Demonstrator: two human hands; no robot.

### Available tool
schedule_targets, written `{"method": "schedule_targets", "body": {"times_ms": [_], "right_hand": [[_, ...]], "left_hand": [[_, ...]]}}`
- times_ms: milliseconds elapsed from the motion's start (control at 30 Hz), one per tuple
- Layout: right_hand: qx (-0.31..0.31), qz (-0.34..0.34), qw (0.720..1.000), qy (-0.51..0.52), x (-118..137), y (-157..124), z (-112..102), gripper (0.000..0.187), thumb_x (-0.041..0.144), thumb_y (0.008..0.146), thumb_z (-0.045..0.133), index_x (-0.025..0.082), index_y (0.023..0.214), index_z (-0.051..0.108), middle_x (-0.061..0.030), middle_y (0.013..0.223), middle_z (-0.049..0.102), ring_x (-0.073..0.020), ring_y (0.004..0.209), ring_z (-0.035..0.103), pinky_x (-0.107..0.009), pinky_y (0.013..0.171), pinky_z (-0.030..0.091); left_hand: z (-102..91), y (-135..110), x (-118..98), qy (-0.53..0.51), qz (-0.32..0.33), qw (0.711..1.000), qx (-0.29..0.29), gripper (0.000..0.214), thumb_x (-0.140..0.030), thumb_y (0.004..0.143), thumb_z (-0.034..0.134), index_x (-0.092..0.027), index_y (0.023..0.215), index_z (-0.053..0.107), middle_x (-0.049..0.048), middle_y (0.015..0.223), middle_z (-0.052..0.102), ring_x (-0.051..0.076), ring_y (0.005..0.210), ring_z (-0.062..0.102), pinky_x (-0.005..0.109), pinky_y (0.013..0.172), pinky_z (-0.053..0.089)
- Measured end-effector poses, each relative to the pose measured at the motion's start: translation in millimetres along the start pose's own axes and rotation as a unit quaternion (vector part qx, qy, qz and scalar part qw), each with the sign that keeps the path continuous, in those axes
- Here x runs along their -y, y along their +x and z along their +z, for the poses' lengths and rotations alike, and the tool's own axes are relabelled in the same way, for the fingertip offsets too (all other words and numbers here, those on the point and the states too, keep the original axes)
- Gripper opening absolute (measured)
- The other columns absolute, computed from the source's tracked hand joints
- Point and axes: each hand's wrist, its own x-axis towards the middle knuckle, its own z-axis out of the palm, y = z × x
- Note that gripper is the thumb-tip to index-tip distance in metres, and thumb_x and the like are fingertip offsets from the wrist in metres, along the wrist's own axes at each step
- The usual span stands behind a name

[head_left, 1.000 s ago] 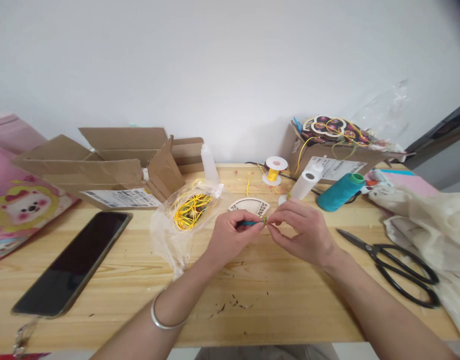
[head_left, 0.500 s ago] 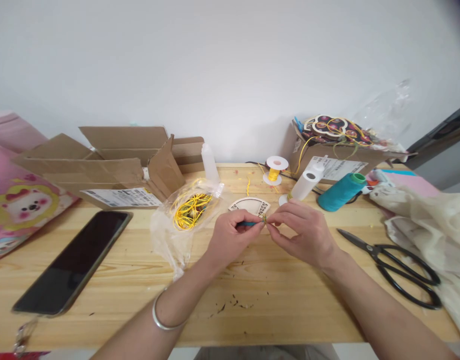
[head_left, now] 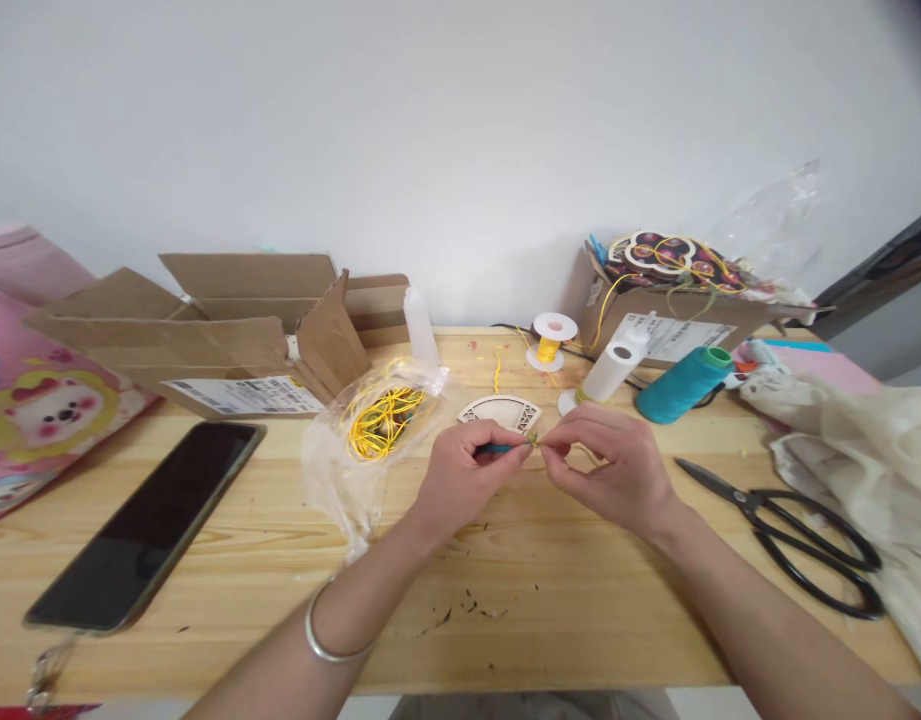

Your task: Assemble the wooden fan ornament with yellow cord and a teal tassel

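Over the middle of the wooden table (head_left: pixel 550 600), my left hand (head_left: pixel 460 475) pinches a short teal tassel (head_left: pixel 497 448). A small yellow-green knot (head_left: pixel 533 439) sits at the tassel's right tip. My right hand (head_left: pixel 617 465) is closed in a pinch on a thin yellow-green thread (head_left: pixel 557 438) right at that knot. The two hands' fingertips nearly touch. Just beyond them lies a fan-shaped wooden piece (head_left: pixel 499 410). On my left wrist is a silver bangle (head_left: pixel 326 630).
A phone (head_left: pixel 149 520) lies at the left, with a clear bag of yellow cords (head_left: pixel 377 420) and open cardboard boxes (head_left: pixel 227 330) behind it. Black scissors (head_left: pixel 797 530) lie at the right near a teal thread cone (head_left: pixel 681 383), a white spool (head_left: pixel 610 368), a yellow spool (head_left: pixel 550 340) and cream fabric (head_left: pixel 865 460).
My right hand has shifted slightly to the right, drawing the thread away from the knot. My left hand has stayed where it was.
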Motion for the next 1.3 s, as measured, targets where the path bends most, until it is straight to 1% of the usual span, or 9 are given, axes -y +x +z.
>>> {"method": "schedule_targets", "body": {"times_ms": [67, 133, 233, 333, 533, 700, 867, 1067, 1300], "right_hand": [[0.005, 0.035, 0.999, 0.032, 1.3, 1.0, 0.3, 0.009, 0.011, 0.065, 0.054, 0.017, 0.061, 0.060, 0.0008, 0.055, 0.056, -0.0086, 0.052, 0.050, -0.020, 0.048, 0.039], [0.011, 0.086, 0.994, 0.068, 2.3, 1.7, 0.7, 0.010, 0.010, 0.064, 0.054, 0.016, 0.059, 0.059, 0.0017, 0.052, 0.056, -0.0069, 0.047, 0.047, -0.018, 0.041, 0.035], [0.020, 0.160, 0.981, 0.109, 2.2, 1.9, 1.4, 0.009, 0.010, 0.063, 0.054, 0.015, 0.057, 0.058, 0.0025, 0.049, 0.054, -0.0045, 0.040, 0.038, -0.017, 0.035, 0.028], [0.026, 0.195, 0.971, 0.133, 0.9, 1.3, 2.5, 0.008, 0.012, 0.063, 0.055, 0.014, 0.056, 0.058, 0.0018, 0.049, 0.054, -0.0040, 0.039, 0.034, -0.017, 0.034, 0.026], [0.031, 0.224, 0.961, 0.160, 0.3, 0.4, 4.0, 0.008, 0.015, 0.063, 0.055, 0.013, 0.057, 0.059, 0.0005, 0.049, 0.054, -0.0054, 0.041, 0.037, -0.018, 0.035, 0.028], [0.026, 0.251, 0.951, 0.178, 0.9, 0.6, 3.0, 0.008, 0.017, 0.062, 0.056, 0.013, 0.056, 0.060, 0.0000, 0.049, 0.054, -0.0067, 0.042, 0.040, -0.019, 0.037, 0.031], [0.024, 0.249, 0.950, 0.187, 1.1, 1.1, 2.7, 0.007, 0.016, 0.061, 0.057, 0.013, 0.056, 0.060, 0.0007, 0.048, 0.054, -0.0057, 0.040, 0.039, -0.018, 0.035, 0.030], [0.009, 0.242, 0.946, 0.214, 3.3, 3.4, 3.6, 0.006, 0.015, 0.060, 0.058, 0.014, 0.055, 0.060, 0.0011, 0.048, 0.056, -0.0056, 0.041, 0.042, -0.017, 0.036, 0.033], [0.015, 0.245, 0.950, 0.192, 1.4, 2.2, 4.3, 0.008, 0.020, 0.063, 0.060, 0.014, 0.057, 0.061, -0.0001, 0.050, 0.058, -0.0074, 0.043, 0.045, -0.019, 0.038, 0.035]], "left_hand": [[-0.3, -0.8, -0.3, -0.004, -0.001, 1.000, 0.002, 0.009, -0.022, 0.066, 0.061, -0.015, 0.068, 0.065, 0.0011, 0.063, 0.065, 0.010, 0.057, 0.056, 0.018, 0.051, 0.042], [-0.5, -1.1, -0.7, -0.011, -0.011, 1.000, 0.003, 0.010, -0.024, 0.065, 0.061, -0.015, 0.068, 0.065, 0.0015, 0.063, 0.064, 0.011, 0.057, 0.056, 0.018, 0.050, 0.042], [-0.4, -0.6, -1.1, -0.028, -0.052, 0.998, 0.006, 0.015, -0.028, 0.064, 0.062, -0.014, 0.069, 0.066, 0.0023, 0.062, 0.064, 0.012, 0.057, 0.055, 0.020, 0.050, 0.042], [-0.4, 0.8, -1.1, -0.059, -0.102, 0.993, 0.013, 0.019, -0.030, 0.062, 0.064, -0.014, 0.070, 0.066, 0.0026, 0.060, 0.063, 0.012, 0.055, 0.054, 0.021, 0.049, 0.041], [-2.4, 1.6, -4.0, -0.147, -0.146, 0.978, 0.033, 0.018, -0.029, 0.060, 0.066, -0.014, 0.069, 0.067, 0.0010, 0.061, 0.063, 0.009, 0.053, 0.051, 0.020, 0.051, 0.039], [-3.6, 1.1, -5.2, -0.196, -0.146, 0.969, 0.048, 0.018, -0.030, 0.063, 0.064, -0.014, 0.068, 0.066, -0.0019, 0.053, 0.057, 0.005, 0.048, 0.044, 0.018, 0.048, 0.035], [-2.5, 2.1, -4.7, -0.179, -0.160, 0.969, 0.049, 0.018, -0.030, 0.061, 0.066, -0.013, 0.068, 0.066, -0.0016, 0.055, 0.057, 0.005, 0.049, 0.044, 0.018, 0.047, 0.033], [-2.2, 2.7, -5.6, -0.156, -0.158, 0.974, 0.043, 0.019, -0.031, 0.062, 0.064, -0.013, 0.068, 0.067, -0.0010, 0.056, 0.057, 0.006, 0.049, 0.042, 0.018, 0.046, 0.032], [-2.8, 4.1, -5.2, -0.170, -0.162, 0.971, 0.049, 0.021, -0.035, 0.063, 0.063, -0.014, 0.068, 0.066, -0.0040, 0.048, 0.049, 0.003, 0.043, 0.033, 0.018, 0.042, 0.026]]}}
